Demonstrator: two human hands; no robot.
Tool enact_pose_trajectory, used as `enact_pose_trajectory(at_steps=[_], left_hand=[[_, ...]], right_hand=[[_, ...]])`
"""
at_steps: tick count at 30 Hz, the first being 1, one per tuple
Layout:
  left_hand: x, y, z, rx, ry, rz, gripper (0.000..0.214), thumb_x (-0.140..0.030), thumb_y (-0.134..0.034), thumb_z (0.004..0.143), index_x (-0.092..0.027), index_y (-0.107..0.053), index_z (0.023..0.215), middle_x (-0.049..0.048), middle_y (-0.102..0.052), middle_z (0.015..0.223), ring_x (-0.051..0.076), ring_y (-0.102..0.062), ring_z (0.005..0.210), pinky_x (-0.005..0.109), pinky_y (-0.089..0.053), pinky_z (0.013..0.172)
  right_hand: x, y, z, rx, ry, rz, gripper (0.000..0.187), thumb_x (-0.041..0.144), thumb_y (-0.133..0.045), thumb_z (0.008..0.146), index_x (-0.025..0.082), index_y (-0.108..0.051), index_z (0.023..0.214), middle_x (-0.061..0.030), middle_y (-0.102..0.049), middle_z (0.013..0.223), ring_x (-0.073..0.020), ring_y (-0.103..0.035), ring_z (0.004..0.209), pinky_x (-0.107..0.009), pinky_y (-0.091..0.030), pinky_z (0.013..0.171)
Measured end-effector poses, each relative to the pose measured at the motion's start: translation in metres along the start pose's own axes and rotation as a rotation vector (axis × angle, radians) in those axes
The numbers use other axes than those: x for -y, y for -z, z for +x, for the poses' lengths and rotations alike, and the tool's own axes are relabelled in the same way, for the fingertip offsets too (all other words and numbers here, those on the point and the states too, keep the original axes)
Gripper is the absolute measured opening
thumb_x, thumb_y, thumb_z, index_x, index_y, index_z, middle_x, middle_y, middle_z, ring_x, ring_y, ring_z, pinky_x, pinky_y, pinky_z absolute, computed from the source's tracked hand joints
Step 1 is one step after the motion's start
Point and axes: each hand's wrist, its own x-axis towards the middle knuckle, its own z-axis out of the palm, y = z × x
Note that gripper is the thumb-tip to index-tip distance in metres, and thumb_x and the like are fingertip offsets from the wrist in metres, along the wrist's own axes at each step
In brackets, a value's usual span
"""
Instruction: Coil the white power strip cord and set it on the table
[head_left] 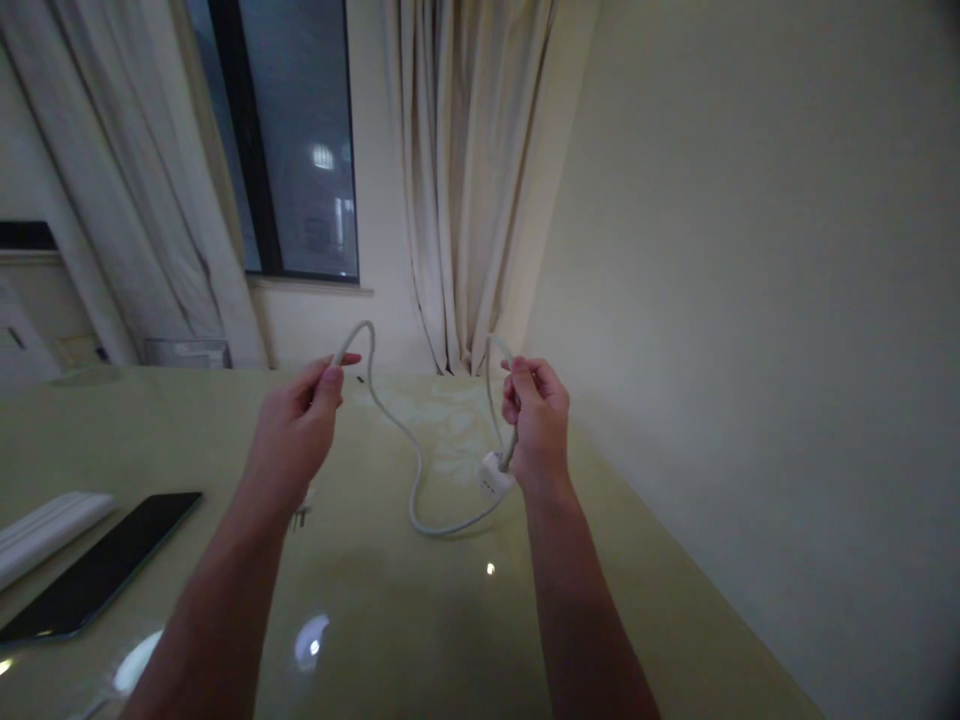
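A long white power cable [418,460] runs between my two hands, sagging in a loop toward the glossy tabletop. My left hand [307,405] is closed in a pinch on one stretch of it, with the cable arching up beyond the fingers. Another stretch is gripped by my right hand [536,410], its fingers curled and thumb pressed on top. Just below and left of the right hand sits a white block with small slots [493,477], like a socket or plug, partly hidden by cable and hand. Metal prongs [301,515] of a plug show beside my left wrist.
On the left of the greenish table [390,620] lie a black flat device [105,565] and a long white object [49,530], possibly a power strip. A wall [750,300] borders the right side. Curtains [465,180] and a window [300,130] stand behind.
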Motion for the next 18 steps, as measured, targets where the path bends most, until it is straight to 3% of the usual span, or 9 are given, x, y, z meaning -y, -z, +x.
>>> enact_pose_trajectory(at_steps=[6,8,13,15,18], left_hand=[[-0.004,-0.01,-0.001,-0.047,-0.069,0.231,0.04,-0.047,-0.05,0.1,-0.019,-0.077,0.108,-0.0027,-0.049,0.06,0.016,-0.041,0.051,0.028,-0.028,0.051],[-0.006,-0.01,-0.003,0.025,-0.094,0.225,0.042,-0.05,-0.05,0.1,-0.019,-0.077,0.105,-0.002,-0.053,0.061,0.017,-0.046,0.054,0.028,-0.031,0.053],[-0.019,-0.012,-0.014,0.356,-0.26,0.283,0.038,-0.051,-0.057,0.099,-0.021,-0.079,0.096,-0.0017,-0.057,0.059,0.017,-0.048,0.055,0.028,-0.033,0.056],[-0.022,-0.012,-0.017,0.398,-0.322,0.306,0.029,-0.047,-0.063,0.097,-0.023,-0.081,0.098,-0.0004,-0.063,0.064,0.017,-0.05,0.055,0.028,-0.035,0.057],[-0.023,-0.011,-0.017,0.343,-0.383,0.305,0.027,-0.044,-0.065,0.096,-0.024,-0.08,0.085,0.0013,-0.064,0.066,0.016,-0.051,0.058,0.029,-0.037,0.058]], right_hand=[[0.003,-0.004,-0.013,0.122,0.236,-0.439,0.032,0.047,-0.07,0.095,0.021,-0.074,0.078,0.0006,-0.059,0.066,-0.0144,-0.049,0.063,-0.028,-0.035,0.059],[0.007,-0.006,-0.019,0.166,0.304,-0.498,0.036,0.049,-0.069,0.097,0.022,-0.072,0.073,-0.0001,-0.059,0.067,-0.0151,-0.049,0.064,-0.029,-0.036,0.062],[0.012,-0.01,-0.026,0.287,0.422,-0.607,0.033,0.047,-0.074,0.096,0.024,-0.07,0.072,-0.0015,-0.059,0.074,-0.0169,-0.051,0.071,-0.031,-0.039,0.07],[0.013,-0.009,-0.026,0.338,0.445,-0.618,0.026,0.045,-0.079,0.092,0.025,-0.072,0.077,-0.0018,-0.061,0.078,-0.0178,-0.053,0.074,-0.032,-0.042,0.074],[0.013,-0.009,-0.025,0.4,0.456,-0.587,0.019,0.043,-0.082,0.09,0.026,-0.074,0.085,-0.0022,-0.064,0.084,-0.0188,-0.057,0.079,-0.033,-0.045,0.079]])
